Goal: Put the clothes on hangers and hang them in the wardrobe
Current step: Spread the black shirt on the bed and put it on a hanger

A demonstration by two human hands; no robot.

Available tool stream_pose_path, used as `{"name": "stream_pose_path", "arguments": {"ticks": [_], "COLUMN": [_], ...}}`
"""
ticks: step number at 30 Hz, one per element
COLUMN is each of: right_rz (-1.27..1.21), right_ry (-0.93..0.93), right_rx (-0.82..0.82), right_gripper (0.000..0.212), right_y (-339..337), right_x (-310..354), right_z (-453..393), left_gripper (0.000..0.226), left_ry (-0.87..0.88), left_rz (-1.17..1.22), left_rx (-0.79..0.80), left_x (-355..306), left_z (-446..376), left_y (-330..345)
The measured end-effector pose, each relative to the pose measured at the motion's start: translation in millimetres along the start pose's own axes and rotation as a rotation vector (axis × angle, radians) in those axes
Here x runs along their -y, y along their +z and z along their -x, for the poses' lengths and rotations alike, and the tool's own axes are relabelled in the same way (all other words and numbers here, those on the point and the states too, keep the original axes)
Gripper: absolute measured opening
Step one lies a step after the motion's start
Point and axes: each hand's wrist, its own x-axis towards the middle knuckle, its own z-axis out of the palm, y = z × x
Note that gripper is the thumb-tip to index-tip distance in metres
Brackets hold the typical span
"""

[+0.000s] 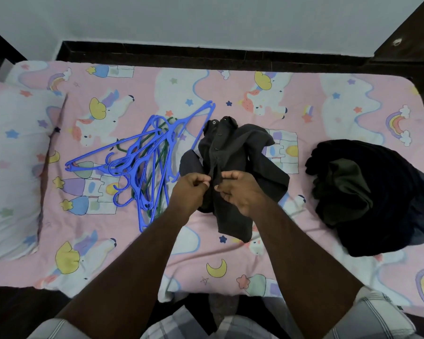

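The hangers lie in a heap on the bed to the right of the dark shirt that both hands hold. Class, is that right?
Not quite. The head view shows the hangers heaped on the bed to the left of the dark shirt, which the left hand and right hand hold.

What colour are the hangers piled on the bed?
Mostly blue hangers, with a few dark green ones tangled underneath; the head view shows them.

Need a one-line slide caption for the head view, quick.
Both hands, left and right, pinch a dark shirt's button placket on the bed, blue hangers alongside.
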Motion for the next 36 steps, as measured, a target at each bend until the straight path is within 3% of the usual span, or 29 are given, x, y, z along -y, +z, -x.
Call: {"name": "stream_pose_path", "arguments": {"ticks": [5, 9, 12, 15, 21, 29, 36], "right_rz": [0.054, 0.134, 0.287, 0.474, 0.634, 0.675, 0.703], "right_ry": [-0.020, -0.113, -0.211, -0.297, -0.429, -0.526, -0.555], "right_rx": [-0.102, -0.163, -0.234, -0.290, -0.276, -0.180, -0.117], "right_gripper": [0.019, 0.017, 0.016, 0.020, 0.025, 0.011, 0.016], "right_y": [0.3, -6.1, -11.1, -16.1, -29.3, -44.3, -52.4], "right_x": [-11.9, -19.7, -24.5, -29.3, -29.5, -30.8, -18.1], "right_z": [9.4, 16.2, 19.8, 20.8, 29.9, 31.3, 25.0], "left_gripper": [0.015, 0.016, 0.008, 0.017, 0.020, 0.024, 0.011], "left_ry": [-0.028, 0.067, 0.094, 0.077, 0.031, -0.032, 0.001], "left_rz": [0.053, -0.051, -0.080, -0.049, 0.018, 0.130, 0.201], "left_rx": [0.051, 0.032, 0.004, -0.019, -0.034, -0.128, -0.069], "left_x": [8.0, 7.9, 3.9, 0.1, -0.4, -3.5, -22.0], "left_z": [7.9, 17.3, 25.8, 29.9, 36.5, 40.5, 48.2], "left_y": [3.0, 11.4, 19.5, 28.7, 46.1, 54.4, 55.4]}}
